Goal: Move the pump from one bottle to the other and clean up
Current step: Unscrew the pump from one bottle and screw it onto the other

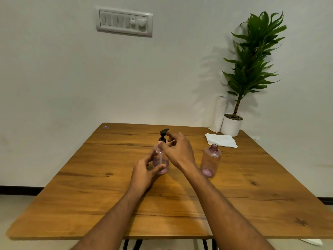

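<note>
A clear pink bottle (pixel 161 162) stands upright near the middle of the wooden table (pixel 90 204), with a black pump (pixel 163 135) on its neck. My left hand (pixel 144 175) wraps around the bottle's lower body. My right hand (pixel 177 150) has its thumb and fingers closed around the pump's collar just under the black head. A second clear pink bottle (pixel 210 160) stands open-necked, without a pump, to the right of my right wrist. A white paper towel (pixel 220 140) lies flat behind it.
A potted green plant (pixel 232 124) in a white pot stands at the table's far right corner, with a paper towel roll (pixel 220 113) beside it against the wall. A small sticker (pixel 106 127) sits at the far left corner.
</note>
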A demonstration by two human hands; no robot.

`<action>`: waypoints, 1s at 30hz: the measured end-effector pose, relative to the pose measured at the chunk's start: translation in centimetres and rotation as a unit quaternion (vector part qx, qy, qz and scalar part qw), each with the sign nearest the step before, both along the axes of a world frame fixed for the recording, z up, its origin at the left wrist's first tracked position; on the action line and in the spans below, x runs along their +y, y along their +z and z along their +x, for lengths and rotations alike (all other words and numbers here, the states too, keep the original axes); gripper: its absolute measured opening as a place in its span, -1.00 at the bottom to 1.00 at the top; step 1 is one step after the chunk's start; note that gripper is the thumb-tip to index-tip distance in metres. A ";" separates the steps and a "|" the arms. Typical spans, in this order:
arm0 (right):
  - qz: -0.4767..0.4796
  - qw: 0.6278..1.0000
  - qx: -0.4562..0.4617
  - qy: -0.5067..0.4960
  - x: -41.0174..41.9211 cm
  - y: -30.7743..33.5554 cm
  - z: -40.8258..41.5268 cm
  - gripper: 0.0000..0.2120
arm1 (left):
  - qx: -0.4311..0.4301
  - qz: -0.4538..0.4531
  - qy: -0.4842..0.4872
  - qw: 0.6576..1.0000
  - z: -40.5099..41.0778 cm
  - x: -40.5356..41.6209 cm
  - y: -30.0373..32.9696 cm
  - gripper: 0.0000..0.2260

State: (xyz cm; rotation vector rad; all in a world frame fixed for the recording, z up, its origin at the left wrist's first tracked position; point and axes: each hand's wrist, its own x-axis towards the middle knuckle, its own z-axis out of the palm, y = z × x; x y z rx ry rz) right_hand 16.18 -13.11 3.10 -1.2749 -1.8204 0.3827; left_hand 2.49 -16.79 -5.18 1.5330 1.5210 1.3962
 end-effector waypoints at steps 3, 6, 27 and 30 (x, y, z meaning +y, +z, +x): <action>-0.012 1.000 0.007 0.001 0.3 0.1 0.0 -0.68 | 0.002 0.001 0.000 1.000 0.0 -0.1 0.2 -0.33; -0.021 1.000 0.014 -0.006 0.4 0.1 0.1 -0.65 | 0.004 0.005 0.000 1.000 0.1 -0.2 0.3 -0.32; -0.016 0.999 0.039 0.011 -0.3 -0.9 0.4 -0.59 | 0.007 -0.003 0.000 1.000 0.0 -0.3 0.3 -0.32; -0.014 0.999 0.039 0.005 -0.3 -1.1 0.3 -0.66 | 0.007 -0.005 -0.001 1.000 0.0 -0.3 0.3 -0.33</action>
